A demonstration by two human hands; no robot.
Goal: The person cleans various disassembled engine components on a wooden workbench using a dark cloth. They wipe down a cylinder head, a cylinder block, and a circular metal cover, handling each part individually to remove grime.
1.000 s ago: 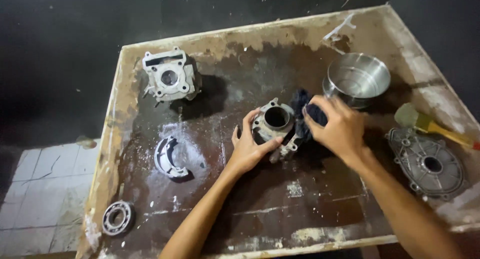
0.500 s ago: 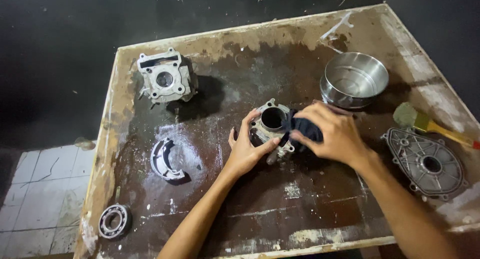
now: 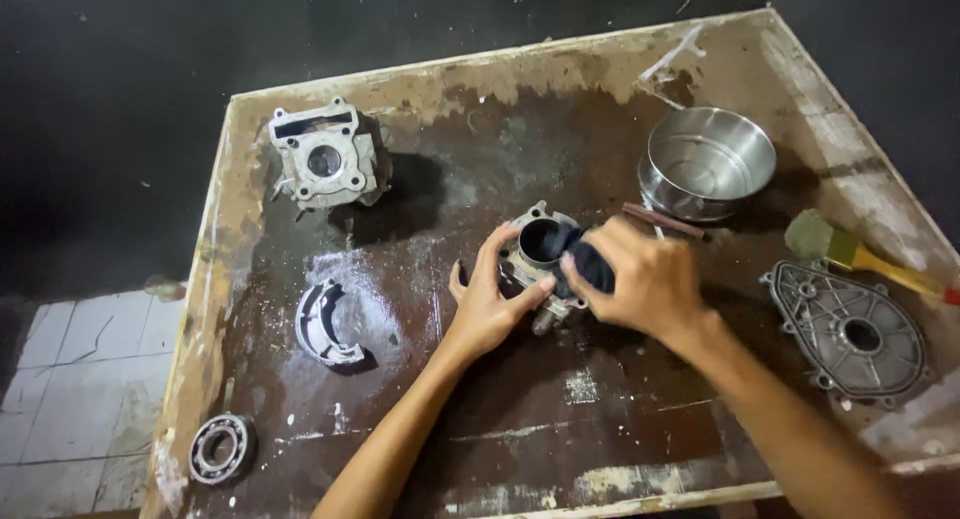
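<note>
Both hands busy: left hand [image 3: 487, 304] clamps the grey metal engine cylinder [image 3: 541, 259], right hand [image 3: 640, 279] grips a dark rag [image 3: 580, 259] at its bore, so careful wiping inside looks next.

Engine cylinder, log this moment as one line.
left hand steadies engine cylinder | right hand presses dark rag at bore | on stained table

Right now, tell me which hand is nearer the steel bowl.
Right. The right hand, pressing a dark cloth into the engine cylinder, lies just below-left of the steel bowl; the left hand grips the cylinder's far side.
</note>
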